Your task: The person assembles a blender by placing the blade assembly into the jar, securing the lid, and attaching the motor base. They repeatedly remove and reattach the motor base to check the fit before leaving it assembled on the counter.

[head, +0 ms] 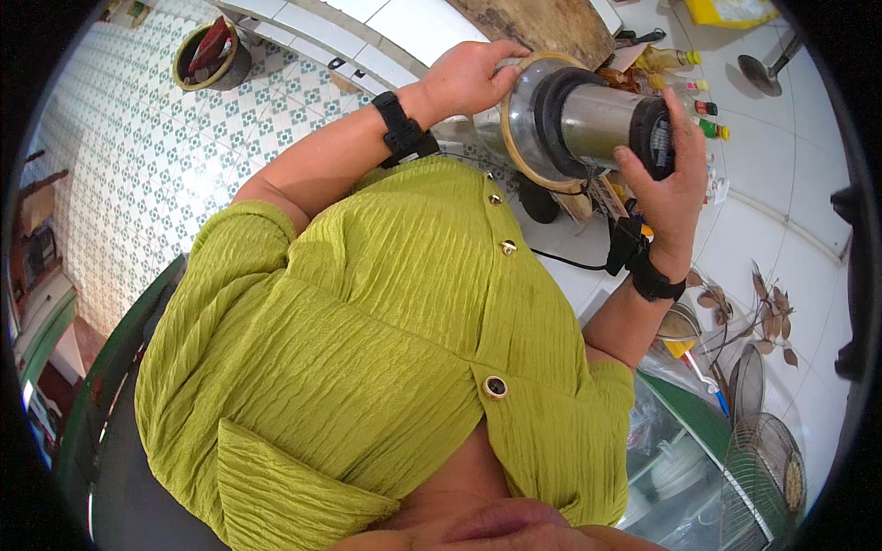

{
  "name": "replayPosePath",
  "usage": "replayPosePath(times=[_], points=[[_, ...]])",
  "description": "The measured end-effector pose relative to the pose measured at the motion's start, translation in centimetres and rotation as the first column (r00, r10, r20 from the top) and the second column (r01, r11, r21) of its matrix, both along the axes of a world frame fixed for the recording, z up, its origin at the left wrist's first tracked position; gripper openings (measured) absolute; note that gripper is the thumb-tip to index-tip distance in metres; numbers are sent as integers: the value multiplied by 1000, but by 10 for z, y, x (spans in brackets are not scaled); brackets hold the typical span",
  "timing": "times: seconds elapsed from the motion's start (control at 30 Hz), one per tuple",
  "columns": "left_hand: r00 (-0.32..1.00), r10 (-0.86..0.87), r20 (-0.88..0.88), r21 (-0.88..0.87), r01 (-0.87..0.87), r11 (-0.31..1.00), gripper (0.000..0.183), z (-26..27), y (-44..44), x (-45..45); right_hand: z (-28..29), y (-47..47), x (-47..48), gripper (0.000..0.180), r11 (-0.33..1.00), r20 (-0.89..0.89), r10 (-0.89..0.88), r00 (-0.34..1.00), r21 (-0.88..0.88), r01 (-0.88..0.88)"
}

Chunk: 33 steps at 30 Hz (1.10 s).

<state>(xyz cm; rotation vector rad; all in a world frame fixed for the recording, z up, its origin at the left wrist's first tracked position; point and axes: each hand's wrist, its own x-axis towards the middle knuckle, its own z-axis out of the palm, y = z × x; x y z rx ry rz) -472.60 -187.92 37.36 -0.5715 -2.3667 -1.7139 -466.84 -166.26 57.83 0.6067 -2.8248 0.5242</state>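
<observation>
What looks like an electric food chopper [599, 124] stands in front of me, tilted in this view. A clear bowl [486, 127] with a tan rim ring [508, 141] forms its lower part. Above a black collar sits a steel motor unit [596, 120] with a black cap [651, 138]. My left hand [472, 76] grips the rim at the bowl's left side, with its fingertips partly hidden. My right hand [672, 182] spans the black cap, with the thumb on the near side and a finger on the far side. Both wrists wear black straps.
A wooden chopping board [544, 24] lies at the top. Several bottles [699, 107] and a ladle [761, 72] are on white tiles at the right. Below are wire strainers [765, 461], a dried branch [775, 310] and a green-edged glass surface [661, 468]. A bucket [213, 58] stands on the patterned floor.
</observation>
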Motion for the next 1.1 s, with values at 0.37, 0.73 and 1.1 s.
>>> replayPosePath(times=[0.37,0.73,1.1], points=[[999,6,-33,-6,-6,1000,32,0,-1,1,0,17,-8,82,990,104,134,985,28,-138],[1000,9,-6,39,-9,999,31,-5,1,3,6,-2,-10,80,975,164,187,969,90,-204],[1000,1,-15,30,0,1000,32,-6,3,2,-23,12,-9,68,996,23,42,999,-80,-40]])
